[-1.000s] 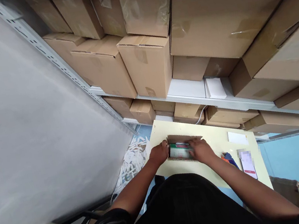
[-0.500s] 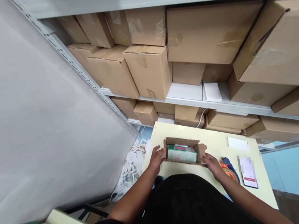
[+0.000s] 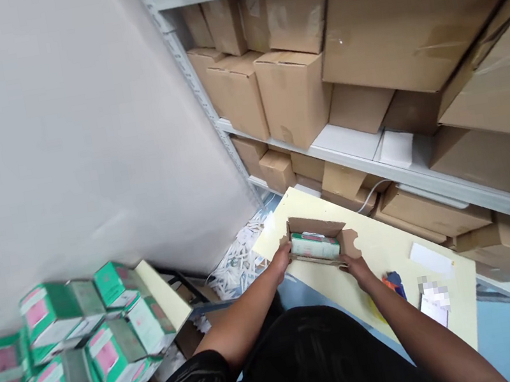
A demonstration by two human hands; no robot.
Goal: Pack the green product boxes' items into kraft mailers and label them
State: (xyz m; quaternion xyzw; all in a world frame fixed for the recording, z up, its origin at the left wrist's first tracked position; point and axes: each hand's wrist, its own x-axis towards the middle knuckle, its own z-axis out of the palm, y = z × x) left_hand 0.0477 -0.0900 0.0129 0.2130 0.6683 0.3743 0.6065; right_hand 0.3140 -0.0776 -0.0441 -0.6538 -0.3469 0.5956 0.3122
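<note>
A small brown cardboard box (image 3: pixel 317 225) with its flaps open is held between my two hands over the near edge of the pale yellow table. Inside it lies a green and white carton (image 3: pixel 315 247) with pink print. My left hand (image 3: pixel 282 261) is closed on the box's left end. At the right end, my right hand (image 3: pixel 355 267) grips the lower corner, below a flap that sticks outward. The undersides of the fingers are hidden by the box.
Several green and pink cartons (image 3: pixel 45 314) crowd a second table at the left. Shelves with brown boxes (image 3: pixel 291 95) stand ahead. A phone (image 3: pixel 433 311), white paper (image 3: pixel 431 260) and a blue and orange thing (image 3: pixel 394 285) lie on the yellow table (image 3: pixel 383 238). Paper scraps (image 3: pixel 240 251) cover the floor.
My view has swung left, bringing more green cartons into sight. The box, with the carton in it, has come toward the table's near edge in both hands.
</note>
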